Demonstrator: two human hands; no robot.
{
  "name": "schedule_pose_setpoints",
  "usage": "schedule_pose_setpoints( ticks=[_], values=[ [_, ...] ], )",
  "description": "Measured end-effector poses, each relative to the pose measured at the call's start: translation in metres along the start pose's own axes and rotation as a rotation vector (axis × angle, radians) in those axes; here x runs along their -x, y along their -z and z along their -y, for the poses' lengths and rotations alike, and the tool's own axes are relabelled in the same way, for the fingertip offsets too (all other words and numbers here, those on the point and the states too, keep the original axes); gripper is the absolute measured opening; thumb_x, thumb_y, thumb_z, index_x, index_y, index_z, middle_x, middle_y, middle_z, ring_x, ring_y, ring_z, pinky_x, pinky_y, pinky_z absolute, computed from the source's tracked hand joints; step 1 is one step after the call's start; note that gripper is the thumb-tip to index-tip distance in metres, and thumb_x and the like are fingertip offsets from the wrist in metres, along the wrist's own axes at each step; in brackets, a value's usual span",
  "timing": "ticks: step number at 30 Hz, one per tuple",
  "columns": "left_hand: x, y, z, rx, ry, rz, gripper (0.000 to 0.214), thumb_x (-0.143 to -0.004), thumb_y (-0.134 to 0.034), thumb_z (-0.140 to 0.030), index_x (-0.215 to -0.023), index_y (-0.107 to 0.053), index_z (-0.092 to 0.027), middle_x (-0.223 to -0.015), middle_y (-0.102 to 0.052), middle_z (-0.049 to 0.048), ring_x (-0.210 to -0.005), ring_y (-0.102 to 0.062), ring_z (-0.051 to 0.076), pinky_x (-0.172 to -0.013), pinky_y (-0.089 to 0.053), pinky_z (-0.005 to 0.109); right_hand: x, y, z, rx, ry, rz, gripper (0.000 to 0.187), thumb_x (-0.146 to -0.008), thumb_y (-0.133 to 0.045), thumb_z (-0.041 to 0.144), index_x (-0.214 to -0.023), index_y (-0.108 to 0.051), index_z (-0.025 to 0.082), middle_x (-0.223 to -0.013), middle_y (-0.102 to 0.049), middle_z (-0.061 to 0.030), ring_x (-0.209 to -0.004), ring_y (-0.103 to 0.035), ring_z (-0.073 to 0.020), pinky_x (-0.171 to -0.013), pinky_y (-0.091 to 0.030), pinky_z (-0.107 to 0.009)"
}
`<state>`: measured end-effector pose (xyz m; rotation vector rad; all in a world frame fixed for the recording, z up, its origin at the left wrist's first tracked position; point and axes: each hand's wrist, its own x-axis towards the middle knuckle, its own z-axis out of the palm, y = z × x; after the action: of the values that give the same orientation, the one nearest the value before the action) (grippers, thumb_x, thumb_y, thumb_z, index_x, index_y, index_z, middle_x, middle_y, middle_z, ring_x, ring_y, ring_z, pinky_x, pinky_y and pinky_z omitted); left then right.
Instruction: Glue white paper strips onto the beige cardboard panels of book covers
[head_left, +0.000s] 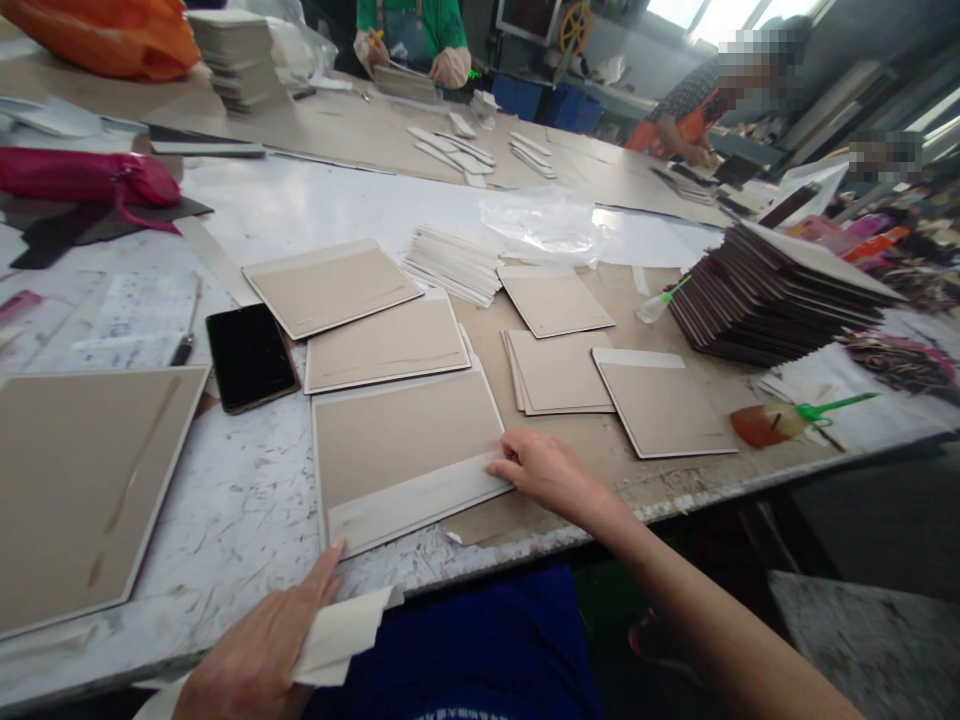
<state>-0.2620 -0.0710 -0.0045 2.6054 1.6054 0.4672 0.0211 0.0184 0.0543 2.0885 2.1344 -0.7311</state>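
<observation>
A beige panel point(405, 430) with a pale strip point(420, 495) along its near side lies in front of me. My right hand point(544, 470) is closed at the panel's right edge, thumb and curled fingers on the end of that strip. My left hand point(259, 640) touches the panel's near left corner with its index finger. Its other fingers hold several cream paper strips point(345, 635) below the table edge. Behind the panel two more beige panels overlap, an upper one point(330, 285) and a middle one point(390, 345).
Left are a large panel point(82, 480) with a brownish streak and a phone point(249, 355). Right are smaller panels point(660, 400), a glue bottle point(769, 425) with a green nozzle, and a dark-edged stack point(765, 295). White strips point(454, 262) lie behind. Co-workers point(412, 45) stand across the table.
</observation>
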Motion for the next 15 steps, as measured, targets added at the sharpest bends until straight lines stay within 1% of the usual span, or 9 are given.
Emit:
schedule_pose_setpoints(
  ticks=[4,10,13,15],
  values=[
    [-0.0042,0.0048,-0.0014,0.011,-0.015,-0.012,0.054,-0.091,-0.031,-0.027,-0.14,-0.01,-0.029,-0.079,-0.067,0.0017,-0.066,-0.063,0.019,-0.061,-0.048,0.03,-0.0011,-0.0018,-0.0037,0.0,0.017,-0.007,0.02,-0.079,-0.053,0.036,-0.07,-0.053,0.019,-0.069,-0.056,-0.0011,-0.064,-0.047,-0.0136,-0.054,-0.024,-0.023],
    [-0.001,0.0007,-0.0003,-0.002,-0.001,0.025,0.055,-0.091,-0.032,-0.025,-0.141,-0.008,-0.029,-0.087,-0.068,0.0034,-0.071,-0.064,0.018,-0.064,-0.048,0.029,-0.0027,-0.0048,-0.0076,-0.027,0.05,-0.011,0.019,-0.079,-0.054,0.034,-0.068,-0.051,0.018,-0.067,-0.054,-0.0007,-0.063,-0.046,-0.0134,-0.054,-0.024,-0.023],
    [-0.0004,-0.0003,0.0001,0.014,0.006,0.039,0.056,-0.091,-0.032,-0.025,-0.141,-0.007,-0.029,-0.084,-0.067,0.0029,-0.071,-0.064,0.018,-0.064,-0.047,0.03,-0.0041,-0.0063,-0.0086,-0.043,0.065,-0.014,0.019,-0.079,-0.054,0.032,-0.068,-0.051,0.018,-0.067,-0.055,-0.0007,-0.063,-0.047,-0.0133,-0.055,-0.025,-0.023],
    [-0.0009,-0.0002,-0.0003,0.05,0.015,0.024,0.057,-0.09,-0.035,-0.023,-0.14,-0.01,-0.03,-0.08,-0.066,0.0011,-0.067,-0.063,0.017,-0.062,-0.046,0.029,-0.0049,-0.007,-0.0092,-0.053,0.075,-0.019,0.018,-0.079,-0.055,0.031,-0.068,-0.051,0.017,-0.068,-0.055,-0.001,-0.064,-0.047,-0.0133,-0.056,-0.027,-0.023]
  ],
)
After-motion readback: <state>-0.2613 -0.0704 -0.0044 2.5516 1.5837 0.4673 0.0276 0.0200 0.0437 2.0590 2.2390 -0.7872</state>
